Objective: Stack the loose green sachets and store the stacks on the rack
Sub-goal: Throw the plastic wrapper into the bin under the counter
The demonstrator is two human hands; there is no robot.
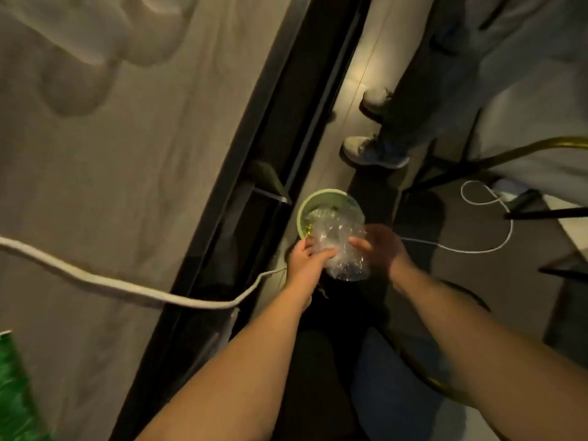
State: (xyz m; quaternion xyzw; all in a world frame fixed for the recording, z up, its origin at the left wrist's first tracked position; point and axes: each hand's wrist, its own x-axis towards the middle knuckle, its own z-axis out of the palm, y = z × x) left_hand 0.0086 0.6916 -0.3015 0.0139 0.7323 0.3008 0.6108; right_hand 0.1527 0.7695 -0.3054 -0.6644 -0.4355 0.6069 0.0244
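Both of my hands hold a crumpled clear plastic wrapper [340, 240] low over the floor. My left hand [307, 257] pinches its left edge and my right hand [380, 248] cups its right side. The wrapper hangs over a pale green round bin [307, 203] that stands on the floor beside the bed. Green sachets [14, 389] show only as a blurred green patch at the bottom left corner, on the bed sheet. No rack can be made out.
A bed with a grey sheet [127, 138] fills the left, edged by a dark frame [254, 154]. A white cable [127, 286] crosses the bed; another white cable [490, 218] loops on the floor. Another person's legs and shoes [374, 151] stand ahead. Chair legs [477, 163] are at right.
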